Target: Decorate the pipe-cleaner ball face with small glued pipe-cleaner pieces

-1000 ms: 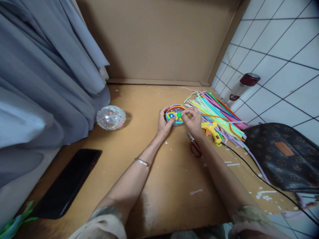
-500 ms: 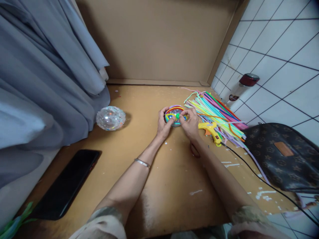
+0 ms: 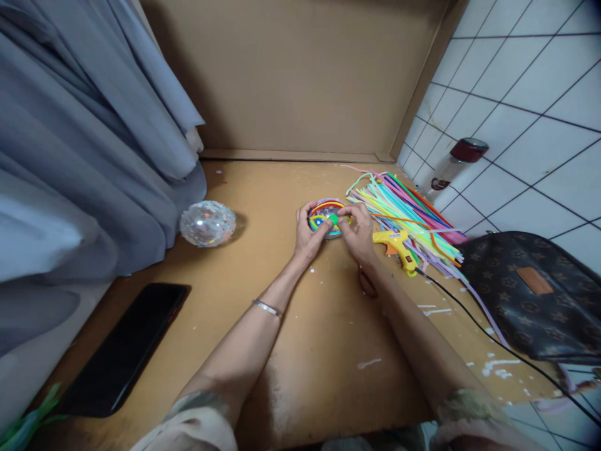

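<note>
Between my hands is a round clear ball decorated with coloured strips in red, yellow, blue and purple. My left hand is closed around its left side, the thumb pressing near the front. A small green piece sits at the middle of the ball's front. My right hand has its fingertips pinched at that green piece, against the ball's right side. Just right of this hand lies a yellow glue gun with a black cord.
Fuzzy pipe cleaners in many colours lie in a heap at the right, beside a dark patterned bag and a red-capped bottle. Another clear ball and a black phone are on the left, near a grey curtain.
The fingers of my right hand have shifted slightly at the green piece, which shows a little more fully. My left hand keeps its hold on the ball.
</note>
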Action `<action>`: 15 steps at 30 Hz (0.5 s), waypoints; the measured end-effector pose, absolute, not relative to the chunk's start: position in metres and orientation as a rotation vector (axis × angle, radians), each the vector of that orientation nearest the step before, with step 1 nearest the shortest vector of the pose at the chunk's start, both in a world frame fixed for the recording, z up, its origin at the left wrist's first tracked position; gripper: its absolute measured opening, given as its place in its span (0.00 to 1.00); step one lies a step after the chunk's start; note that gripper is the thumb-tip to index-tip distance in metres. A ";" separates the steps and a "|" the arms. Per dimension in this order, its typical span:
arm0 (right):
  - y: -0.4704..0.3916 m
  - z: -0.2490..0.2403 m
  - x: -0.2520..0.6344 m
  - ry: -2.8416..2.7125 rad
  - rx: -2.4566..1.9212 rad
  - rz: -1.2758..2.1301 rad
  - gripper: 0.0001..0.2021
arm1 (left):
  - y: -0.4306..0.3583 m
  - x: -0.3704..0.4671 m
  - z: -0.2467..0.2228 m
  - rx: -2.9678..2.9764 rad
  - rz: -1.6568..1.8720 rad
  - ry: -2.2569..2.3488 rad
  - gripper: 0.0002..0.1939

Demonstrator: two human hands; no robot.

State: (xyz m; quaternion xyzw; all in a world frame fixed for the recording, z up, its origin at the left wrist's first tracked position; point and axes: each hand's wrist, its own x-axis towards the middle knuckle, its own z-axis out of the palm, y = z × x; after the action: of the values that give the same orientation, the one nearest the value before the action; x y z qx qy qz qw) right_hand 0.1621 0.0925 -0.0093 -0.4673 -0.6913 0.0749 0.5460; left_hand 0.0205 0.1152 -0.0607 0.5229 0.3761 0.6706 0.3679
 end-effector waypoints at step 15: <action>0.092 -0.007 0.168 -1.844 -1.176 0.046 0.11 | 0.115 0.018 -0.059 1.387 1.717 0.966 0.32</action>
State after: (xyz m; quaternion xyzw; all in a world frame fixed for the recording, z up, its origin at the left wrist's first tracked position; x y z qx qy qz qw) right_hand 0.1682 0.0920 -0.0072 -0.4774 -0.7488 0.0186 0.4594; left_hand 0.0181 0.1146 -0.0594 0.5374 0.3745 0.6654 0.3581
